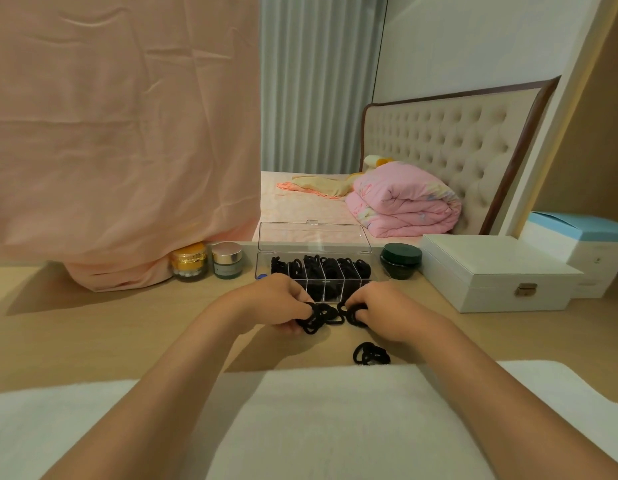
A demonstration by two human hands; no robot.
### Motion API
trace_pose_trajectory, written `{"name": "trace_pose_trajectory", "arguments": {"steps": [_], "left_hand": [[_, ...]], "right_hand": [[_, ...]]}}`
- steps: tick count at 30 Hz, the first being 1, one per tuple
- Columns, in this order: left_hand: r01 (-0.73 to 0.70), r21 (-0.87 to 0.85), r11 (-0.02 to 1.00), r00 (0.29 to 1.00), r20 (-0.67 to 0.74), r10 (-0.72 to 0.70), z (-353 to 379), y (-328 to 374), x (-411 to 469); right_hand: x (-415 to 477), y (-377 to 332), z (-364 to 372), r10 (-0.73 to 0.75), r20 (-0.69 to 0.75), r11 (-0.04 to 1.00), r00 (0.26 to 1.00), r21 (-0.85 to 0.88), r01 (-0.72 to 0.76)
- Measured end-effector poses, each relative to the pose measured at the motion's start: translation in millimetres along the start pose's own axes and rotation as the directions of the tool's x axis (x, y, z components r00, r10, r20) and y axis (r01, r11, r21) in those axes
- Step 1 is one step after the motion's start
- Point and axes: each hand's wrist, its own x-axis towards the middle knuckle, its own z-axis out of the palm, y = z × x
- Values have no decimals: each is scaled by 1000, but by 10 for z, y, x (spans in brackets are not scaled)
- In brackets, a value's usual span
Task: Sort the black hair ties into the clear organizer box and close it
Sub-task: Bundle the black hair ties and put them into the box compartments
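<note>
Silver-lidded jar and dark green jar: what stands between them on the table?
In the head view, the clear organizer box stands between the silver-lidded jar and the dark green jar, its lid open, black hair ties in its compartments.

The left hand (pixel 273 301) and the right hand (pixel 382 311) are bare, and so are the left forearm (pixel 169 386) and the right forearm (pixel 480 386), from wrist to the bottom edge of the view. Beneath the arms spreads a white, soft, fuzzy cloth (pixel 335 427); whether it is clothing or a towel cannot be told.
</note>
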Motion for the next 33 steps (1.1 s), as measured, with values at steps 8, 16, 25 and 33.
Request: {"name": "trace_pose_trajectory", "arguments": {"steps": [8, 16, 25, 33], "left_hand": [[9, -113, 994, 1000, -26, -12, -52, -85, 45], [-37, -58, 998, 987, -158, 27, 33, -126, 104], [-38, -110, 993, 986, -163, 20, 180, -73, 131], [-51, -253, 966, 977, -213, -5, 275, -31, 148]], "right_hand": [[-132, 57, -360, 12, -62, 990, 998, 143, -3], [-58, -37, -79, -16, 32, 997, 999, 73, 14], [-33, -140, -254, 71, 199, 988, 978, -151, -41], [-313, -198, -422, -247, 122, 681, 961, 728, 82]]}}
